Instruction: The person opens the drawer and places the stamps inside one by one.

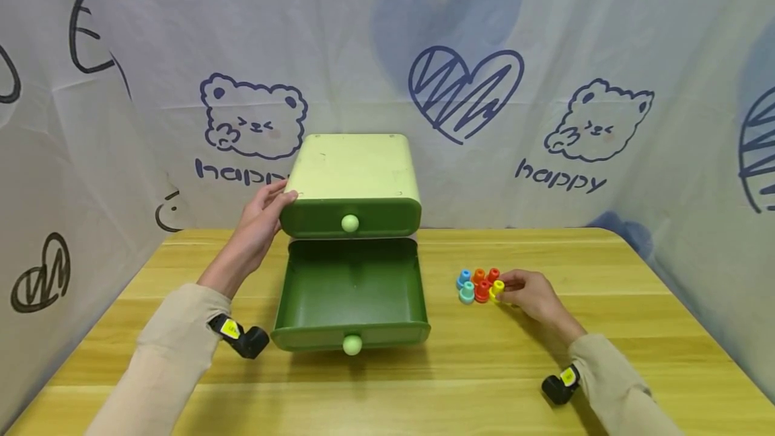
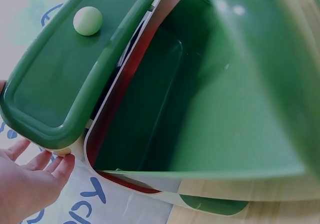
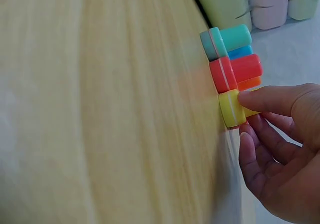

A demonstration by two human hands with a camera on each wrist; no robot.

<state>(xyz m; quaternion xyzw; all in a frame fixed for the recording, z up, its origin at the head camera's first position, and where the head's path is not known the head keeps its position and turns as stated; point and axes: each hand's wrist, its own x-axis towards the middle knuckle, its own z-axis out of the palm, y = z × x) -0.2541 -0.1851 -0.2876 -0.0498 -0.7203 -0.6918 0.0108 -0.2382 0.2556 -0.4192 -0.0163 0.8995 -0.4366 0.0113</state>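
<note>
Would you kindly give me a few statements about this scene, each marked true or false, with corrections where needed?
1. The lower drawer is pulled open. True.
2. The left hand touches the left side of the drawer unit. True.
3. The yellow peg lies inside the lower drawer. False: the yellow peg is on the table, to the right of the drawer.
4. The right hand has its fingers on the yellow peg. True.
5. No other piece like the yellow peg is in view. False: five other pegs stand close by, two of them red.
</note>
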